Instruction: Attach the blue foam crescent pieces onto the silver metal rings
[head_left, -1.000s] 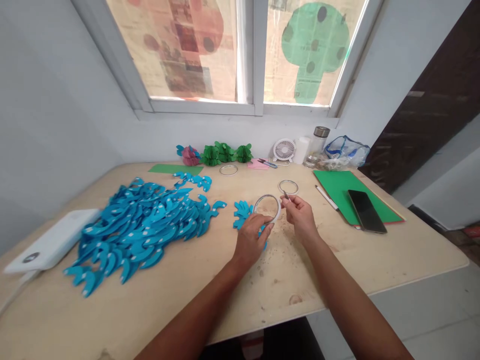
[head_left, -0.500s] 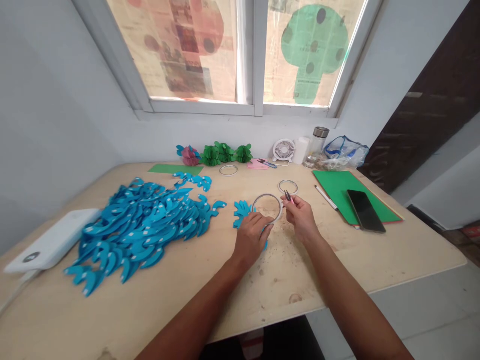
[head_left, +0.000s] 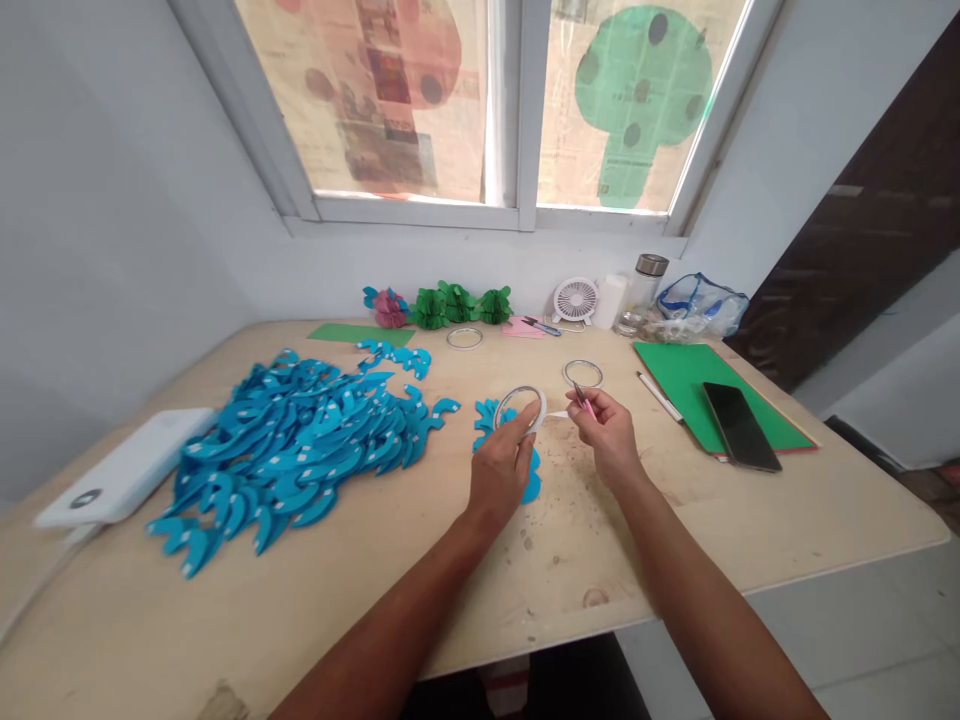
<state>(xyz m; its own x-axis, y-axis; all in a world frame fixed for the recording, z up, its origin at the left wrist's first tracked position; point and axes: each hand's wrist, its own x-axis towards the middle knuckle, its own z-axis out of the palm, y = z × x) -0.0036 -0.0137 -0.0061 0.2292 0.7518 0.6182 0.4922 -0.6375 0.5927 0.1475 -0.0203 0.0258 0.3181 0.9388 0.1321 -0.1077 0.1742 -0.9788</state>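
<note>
My left hand (head_left: 498,472) is closed on a thin roll of white tape (head_left: 543,412), held tilted above the table. A short white strip (head_left: 557,414) stretches from the roll to the fingers of my right hand (head_left: 611,435). That hand also grips a small pink tool with a dark pointed tip (head_left: 583,402); its exact kind is too small to tell. Under and beside my left hand lie blue scalloped paper pieces (head_left: 532,484), partly hidden by the hand and roll. A large heap of similar blue pieces with white patches (head_left: 300,440) spreads to the left.
Two more tape rolls (head_left: 583,374) lie farther back. A phone (head_left: 741,427) rests on green sheets (head_left: 679,385) at the right, beside a white pen (head_left: 660,397). Paper flowers (head_left: 457,303), a fan (head_left: 576,300) and a bottle (head_left: 643,295) line the wall. A white power bank (head_left: 124,470) sits left.
The tape roll has moved left, away from my right hand, and a white strip now shows between them. More of the blue pieces beneath my left hand is visible. The view has shifted slightly.
</note>
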